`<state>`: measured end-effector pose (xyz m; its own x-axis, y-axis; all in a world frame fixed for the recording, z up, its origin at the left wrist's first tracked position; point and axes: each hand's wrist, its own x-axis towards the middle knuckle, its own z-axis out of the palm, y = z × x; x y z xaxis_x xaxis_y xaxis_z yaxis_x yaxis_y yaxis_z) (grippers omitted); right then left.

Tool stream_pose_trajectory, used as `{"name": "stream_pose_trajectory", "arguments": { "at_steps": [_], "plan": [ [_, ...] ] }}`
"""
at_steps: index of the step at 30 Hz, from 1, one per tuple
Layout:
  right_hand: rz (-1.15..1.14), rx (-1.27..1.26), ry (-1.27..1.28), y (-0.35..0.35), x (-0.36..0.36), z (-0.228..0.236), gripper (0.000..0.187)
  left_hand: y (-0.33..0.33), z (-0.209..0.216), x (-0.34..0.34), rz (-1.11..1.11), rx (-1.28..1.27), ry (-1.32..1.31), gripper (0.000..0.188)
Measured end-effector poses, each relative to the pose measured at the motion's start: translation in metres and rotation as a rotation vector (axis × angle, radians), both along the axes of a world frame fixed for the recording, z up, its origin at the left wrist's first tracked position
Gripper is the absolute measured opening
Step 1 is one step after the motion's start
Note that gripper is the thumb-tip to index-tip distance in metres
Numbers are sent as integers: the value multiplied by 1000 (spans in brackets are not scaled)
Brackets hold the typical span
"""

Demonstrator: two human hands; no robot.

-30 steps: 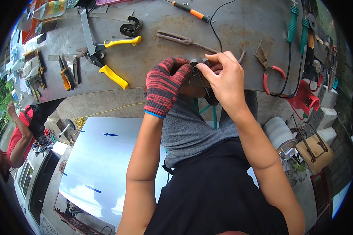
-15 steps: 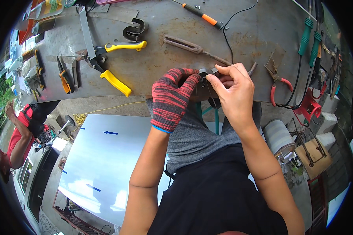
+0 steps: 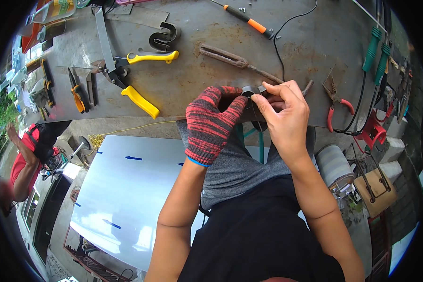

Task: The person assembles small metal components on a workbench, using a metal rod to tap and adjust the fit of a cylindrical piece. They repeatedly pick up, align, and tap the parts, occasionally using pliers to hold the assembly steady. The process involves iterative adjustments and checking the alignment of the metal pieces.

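My left hand (image 3: 211, 117), in a red and black striped knit glove, pinches one side of a small curved strip of grey sheet metal (image 3: 247, 90) at the table's near edge. From the other side my bare right hand (image 3: 286, 110) grips the same strip between thumb and fingertips. The strip bends into a loop; its far parts are partly hidden by my fingers. Just beyond it lies a rusty forked metal rod (image 3: 235, 60). An S-shaped bent metal strip (image 3: 165, 37) rests farther left on the table.
Yellow-handled tin snips (image 3: 127, 75) and orange-handled pliers (image 3: 78, 94) lie on the metal table (image 3: 183, 84) at left. An orange and black screwdriver (image 3: 246, 20) is at the back. Red-handled pliers (image 3: 336, 103) and green-handled cables (image 3: 372, 49) are right. A person (image 3: 26, 160) stands far left.
Both hands, still on the metal strip, sit slightly lower and farther right in the picture. The table's tools have shifted slightly with the view.
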<state>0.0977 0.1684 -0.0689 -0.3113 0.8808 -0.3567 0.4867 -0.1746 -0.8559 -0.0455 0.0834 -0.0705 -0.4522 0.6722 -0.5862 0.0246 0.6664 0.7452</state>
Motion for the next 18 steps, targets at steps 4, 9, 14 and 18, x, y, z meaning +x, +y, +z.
{"name": "stream_pose_trajectory", "arguments": {
  "at_steps": [4,9,14,18],
  "plan": [
    [5,0,-5,1,0,0,27,2,1,1,63,-16,-36,22],
    [8,-6,-4,1,1,0,26,3,3,0,3,-8,39,23],
    [12,-8,-11,2,0,3,26,9,10,-2,12,-67,6,22],
    [17,-13,-12,3,0,4,26,16,13,-13,-33,-141,-98,25]
  ]
}}
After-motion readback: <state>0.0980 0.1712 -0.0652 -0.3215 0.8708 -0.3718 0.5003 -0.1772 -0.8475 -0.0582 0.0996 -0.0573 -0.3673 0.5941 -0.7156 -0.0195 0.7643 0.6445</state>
